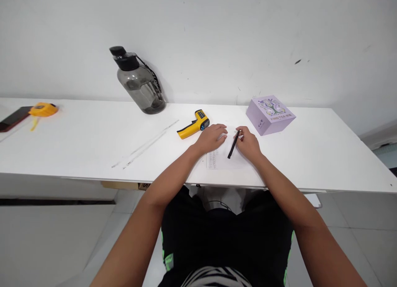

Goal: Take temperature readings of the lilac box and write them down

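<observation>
A black pen (233, 145) is pinched in the fingers of my right hand (248, 142), its dark end slanting down toward me over a white sheet of paper (228, 161). Small handwritten lines run down the paper's left side. My left hand (211, 139) lies flat on the paper's upper left part, fingers stretched out and holding nothing. Just beyond that hand, a yellow and black infrared thermometer gun (194, 125) rests on its side.
To the right stands a lilac tea box (271, 114). A grey water bottle (141, 86) with a black lid is by the wall. At the far left of the white table (325, 150) lie a yellow tape measure (43, 109) and a dark flat object (15, 118).
</observation>
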Tool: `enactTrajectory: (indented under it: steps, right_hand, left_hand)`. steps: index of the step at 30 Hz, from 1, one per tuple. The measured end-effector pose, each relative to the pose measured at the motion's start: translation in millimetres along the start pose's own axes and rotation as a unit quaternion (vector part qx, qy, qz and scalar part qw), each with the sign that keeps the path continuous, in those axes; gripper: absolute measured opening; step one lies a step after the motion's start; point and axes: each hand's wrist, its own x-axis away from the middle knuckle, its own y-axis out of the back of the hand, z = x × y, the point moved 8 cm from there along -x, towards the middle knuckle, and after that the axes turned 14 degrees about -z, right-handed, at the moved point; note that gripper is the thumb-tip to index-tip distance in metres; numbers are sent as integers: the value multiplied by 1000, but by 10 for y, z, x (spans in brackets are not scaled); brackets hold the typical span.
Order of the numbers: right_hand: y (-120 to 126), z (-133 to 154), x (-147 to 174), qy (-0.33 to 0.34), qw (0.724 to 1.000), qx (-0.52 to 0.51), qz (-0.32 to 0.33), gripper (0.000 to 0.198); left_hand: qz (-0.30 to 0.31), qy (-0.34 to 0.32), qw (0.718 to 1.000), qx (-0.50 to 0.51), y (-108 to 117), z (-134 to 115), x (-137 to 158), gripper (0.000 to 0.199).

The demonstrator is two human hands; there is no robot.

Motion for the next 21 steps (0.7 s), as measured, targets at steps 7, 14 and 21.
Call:
enactTrajectory:
  steps: [7, 14, 21]
  right_hand:
    - [10, -5, -11, 17, 1000, 14, -15, 34]
    - [4, 5, -5, 16, 1000, 12, -8, 31]
    - [12, 1, -5, 9, 1000, 5, -10, 29]
  left_hand:
    - [-30, -1, 1000, -8, 105, 22, -26, 25]
    - [-6, 28, 999, -25, 79, 76, -19, 24]
    - [-8, 29, 999, -20, 72, 59, -16, 25]
